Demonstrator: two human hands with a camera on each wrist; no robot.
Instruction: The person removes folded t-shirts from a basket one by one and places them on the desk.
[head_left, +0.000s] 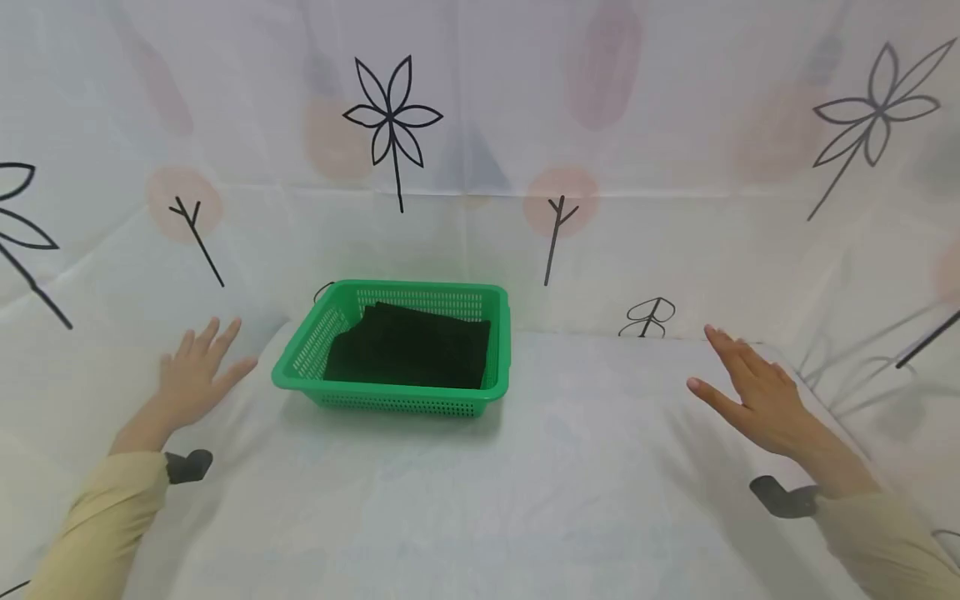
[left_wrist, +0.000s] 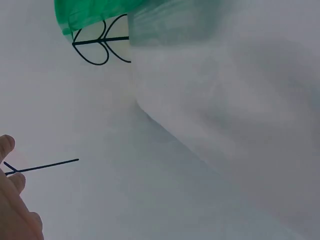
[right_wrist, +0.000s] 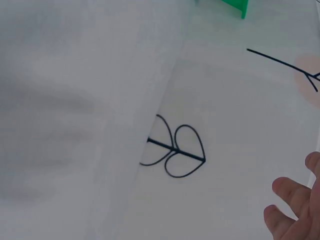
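Note:
A green plastic basket with slotted walls sits toward the back of the white-covered table, left of the middle. Folded black cloth lies inside it. My left hand hovers to the basket's left with fingers spread, holding nothing. Well to the right of the basket, my right hand is held up with straight fingers and touches nothing. In the left wrist view a corner of the basket shows at the top, and some fingers of the left hand at the lower left edge.
White cloth covers the table. Behind it hangs a white sheet printed with line-drawn flowers and pale coloured spots, which also runs along both sides. A dark band is at the right wrist, another at the left.

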